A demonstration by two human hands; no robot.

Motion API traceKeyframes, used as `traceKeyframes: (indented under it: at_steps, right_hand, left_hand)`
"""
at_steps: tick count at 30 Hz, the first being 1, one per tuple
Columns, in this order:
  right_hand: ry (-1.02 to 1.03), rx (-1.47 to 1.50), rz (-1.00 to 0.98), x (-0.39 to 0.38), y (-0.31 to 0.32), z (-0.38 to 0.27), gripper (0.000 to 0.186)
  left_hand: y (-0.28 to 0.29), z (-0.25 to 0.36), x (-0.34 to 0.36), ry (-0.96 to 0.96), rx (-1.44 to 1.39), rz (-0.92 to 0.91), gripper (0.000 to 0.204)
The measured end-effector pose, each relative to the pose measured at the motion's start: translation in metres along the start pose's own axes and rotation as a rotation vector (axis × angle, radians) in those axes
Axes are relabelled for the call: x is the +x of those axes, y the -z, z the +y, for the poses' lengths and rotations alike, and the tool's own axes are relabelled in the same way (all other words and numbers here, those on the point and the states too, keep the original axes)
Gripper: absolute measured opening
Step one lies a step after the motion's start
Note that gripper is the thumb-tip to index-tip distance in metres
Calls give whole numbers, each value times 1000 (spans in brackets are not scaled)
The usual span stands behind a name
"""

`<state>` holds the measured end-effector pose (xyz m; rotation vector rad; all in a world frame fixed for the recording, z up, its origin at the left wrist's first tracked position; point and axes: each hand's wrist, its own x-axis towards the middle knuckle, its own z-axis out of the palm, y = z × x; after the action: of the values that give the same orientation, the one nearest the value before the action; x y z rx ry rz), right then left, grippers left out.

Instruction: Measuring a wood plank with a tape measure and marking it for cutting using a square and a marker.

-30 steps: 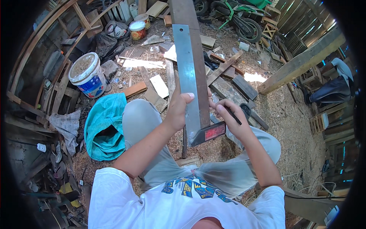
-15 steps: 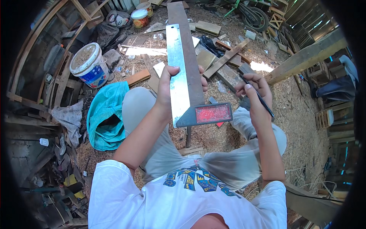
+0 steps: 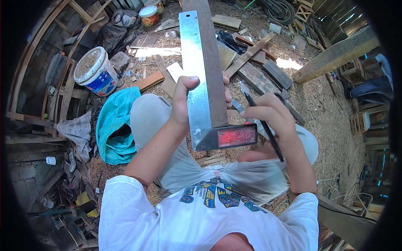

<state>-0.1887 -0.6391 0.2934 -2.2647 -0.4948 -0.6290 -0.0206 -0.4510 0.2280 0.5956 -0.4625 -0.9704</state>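
Note:
A long brown wooden board points away from me, with a try square lying along its top. The square's metal blade runs lengthwise on the board, and its black handle with a red inset sits across the board's near end. My left hand clamps both together, thumb on the blade and fingertips around the board's right side. In my right hand is a dark pencil-like marker, slanting between the fingers just right of the board and apart from it.
Wood offcuts lie scattered over the sawdust floor ahead. At left stand a white-and-blue bucket and a teal sack. A wooden beam slants in at right; beyond it is a person's dark-clothed leg.
My right hand has come down and left, nearer the board, and the marker has turned more upright. The board and square have shifted slightly toward me, still in my left hand.

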Motion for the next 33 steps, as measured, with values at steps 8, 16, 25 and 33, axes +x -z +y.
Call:
traceKeyframes:
  at_steps: [8, 16, 25, 33]
  right_hand:
    - [120, -17, -91, -4, -2, 9, 70]
    - [151, -25, -107, -14, -9, 12, 51]
    - [207, -66, -108, -11, -12, 8, 47]
    - [211, -85, -123, -13, -14, 7, 43]
  left_hand:
    - [-6, 4, -3, -94, -75, -53, 69]
    - [-6, 5, -6, -163, 2, -34, 67]
    - [-8, 5, -7, -184, 11, -36, 68]
    - [-8, 3, -7, -192, -99, -72, 70]
